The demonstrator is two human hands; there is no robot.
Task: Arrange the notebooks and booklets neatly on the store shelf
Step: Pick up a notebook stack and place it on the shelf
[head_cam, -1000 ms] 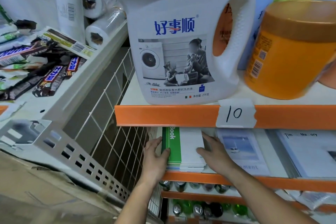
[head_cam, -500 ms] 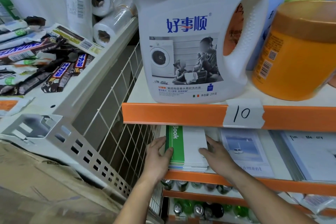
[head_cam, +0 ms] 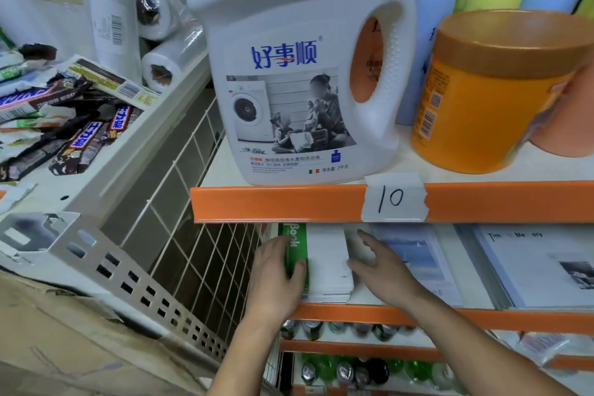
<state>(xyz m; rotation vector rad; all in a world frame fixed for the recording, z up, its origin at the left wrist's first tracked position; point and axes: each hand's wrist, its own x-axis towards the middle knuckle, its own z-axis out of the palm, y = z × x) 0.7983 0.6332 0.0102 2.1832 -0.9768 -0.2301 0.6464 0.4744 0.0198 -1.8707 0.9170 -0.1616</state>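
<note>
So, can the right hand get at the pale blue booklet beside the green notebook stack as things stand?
Probably yes. The right hand lies at the right edge of the green notebook stack, and the pale blue booklet sits flat right beside it with nothing on top.

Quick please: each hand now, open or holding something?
Left hand: open, pressing the left edge of the notebook stack.
Right hand: open, at the stack's right edge.
</note>
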